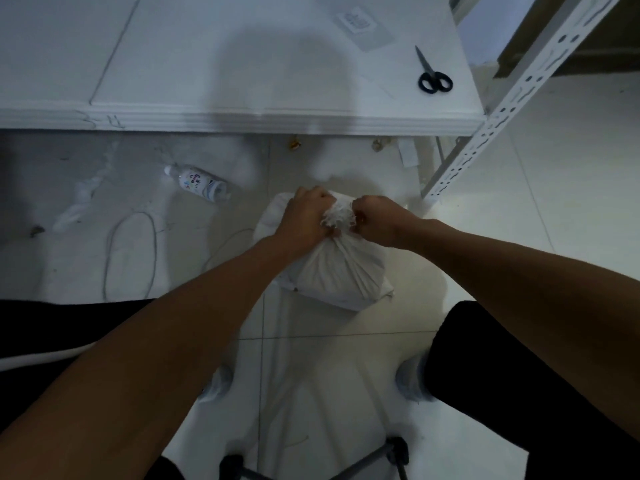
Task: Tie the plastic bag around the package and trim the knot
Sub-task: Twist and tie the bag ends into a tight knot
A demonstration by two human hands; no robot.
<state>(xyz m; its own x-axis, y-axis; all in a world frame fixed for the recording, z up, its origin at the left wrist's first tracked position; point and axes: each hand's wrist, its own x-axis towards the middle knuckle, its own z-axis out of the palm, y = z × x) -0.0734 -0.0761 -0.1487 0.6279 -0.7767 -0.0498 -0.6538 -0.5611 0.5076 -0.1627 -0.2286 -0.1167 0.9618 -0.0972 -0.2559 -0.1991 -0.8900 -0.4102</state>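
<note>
While the package [341, 271] sits on the floor [519, 237] between my knees, I've got both hands clenched on the bunched bag [341, 214] top: left hand [306, 216], right hand [375, 220], pressed close either side. Scissors [433, 74] lie well apart on the worktop [242, 64]. Bottle [199, 183] on floor, left.

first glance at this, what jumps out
Both hands meet at the centre on the floor: the left hand and right hand grip the bunched top of a white plastic bag wrapped round a package. Black-handled scissors lie untouched on the white table at upper right, and a small bottle lies on its side at left.
</note>
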